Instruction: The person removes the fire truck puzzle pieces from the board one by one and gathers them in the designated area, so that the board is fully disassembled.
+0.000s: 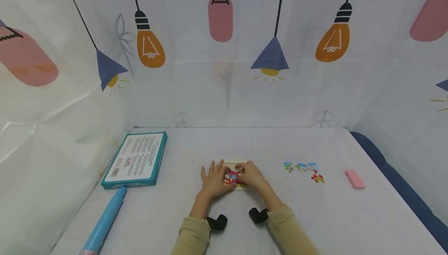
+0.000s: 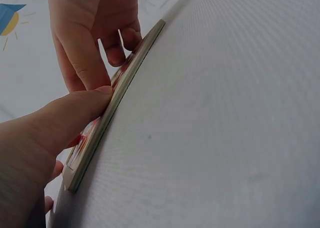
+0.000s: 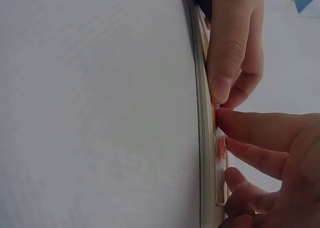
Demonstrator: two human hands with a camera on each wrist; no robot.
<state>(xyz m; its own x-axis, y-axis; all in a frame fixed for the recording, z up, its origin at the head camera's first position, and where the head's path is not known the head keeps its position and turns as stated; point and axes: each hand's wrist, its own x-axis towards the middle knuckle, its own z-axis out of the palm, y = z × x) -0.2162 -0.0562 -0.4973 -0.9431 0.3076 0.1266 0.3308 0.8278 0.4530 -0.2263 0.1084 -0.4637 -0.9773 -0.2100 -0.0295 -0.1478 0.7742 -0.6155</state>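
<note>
A small wooden jigsaw board [image 1: 229,165] with a pale yellow border and a red, colourful picture lies flat on the table between both hands. My left hand [image 1: 214,183] rests at its left side with fingers spread, its thumb [image 2: 95,100] stretched over the near edge. From the right comes my right hand [image 1: 252,176], fingers bent down onto the picture; thumb and forefinger pinch at a red puzzle piece [image 1: 238,174] there. In the right wrist view, the fingertips of both hands meet close together on the board's face. The hands partly cover the picture.
Several loose puzzle pieces [image 1: 317,177] lie to the right, with a pink eraser-like block [image 1: 354,179] beyond them. At the left are a teal-edged box [image 1: 134,157] and a large blue marker-shaped tube [image 1: 106,218]. A patterned white curtain [image 1: 224,87] hangs behind the table.
</note>
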